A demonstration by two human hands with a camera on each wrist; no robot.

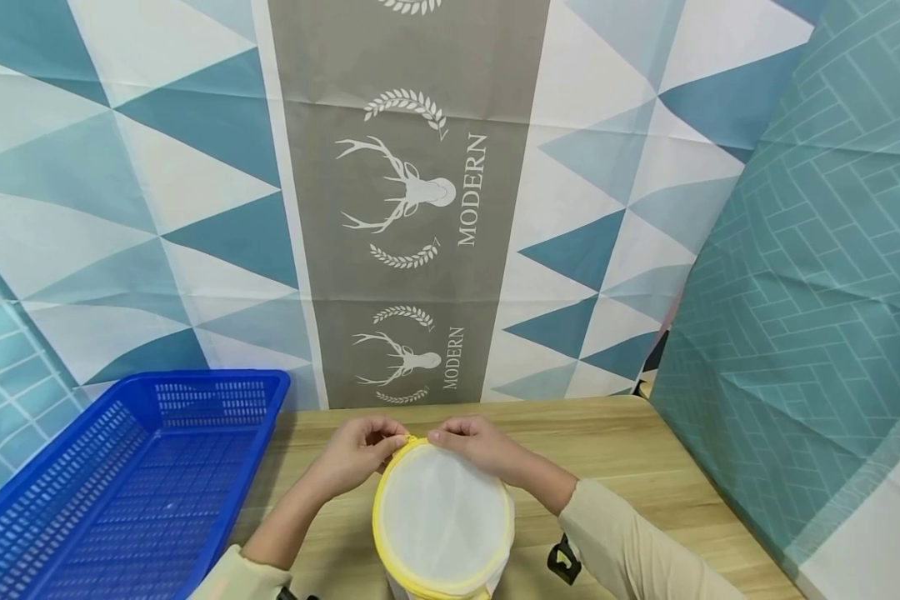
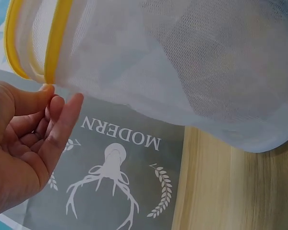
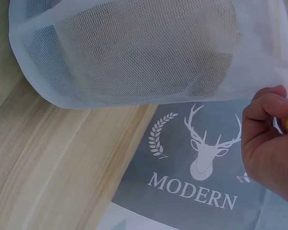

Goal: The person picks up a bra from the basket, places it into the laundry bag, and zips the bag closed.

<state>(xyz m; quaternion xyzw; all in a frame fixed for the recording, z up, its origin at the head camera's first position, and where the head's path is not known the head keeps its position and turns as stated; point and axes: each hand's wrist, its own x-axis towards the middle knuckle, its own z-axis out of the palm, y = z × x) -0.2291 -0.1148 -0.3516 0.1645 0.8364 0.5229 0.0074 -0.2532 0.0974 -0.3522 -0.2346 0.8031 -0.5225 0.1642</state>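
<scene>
A white mesh laundry bag (image 1: 447, 518) with a yellow zipper rim stands upright on the table, its round lid facing up. My left hand (image 1: 355, 454) pinches the yellow zipper edge at the far side of the lid; in the left wrist view, the thumb and forefinger of that hand (image 2: 31, 129) meet at the yellow band. Close beside it, my right hand (image 1: 482, 448) grips the rim. The right wrist view shows the fingers of this hand (image 3: 271, 129) curled at the yellow edge. Through the mesh (image 3: 144, 52) a greyish-brown patterned area shows; what it is cannot be told.
A blue plastic basket (image 1: 270, 417) with perforated sides stands to the left. The wooden table (image 1: 607, 442) meets a wall covering (image 1: 412, 192) printed with deer heads at the back. A teal patterned sheet (image 1: 817, 275) hangs along the right side.
</scene>
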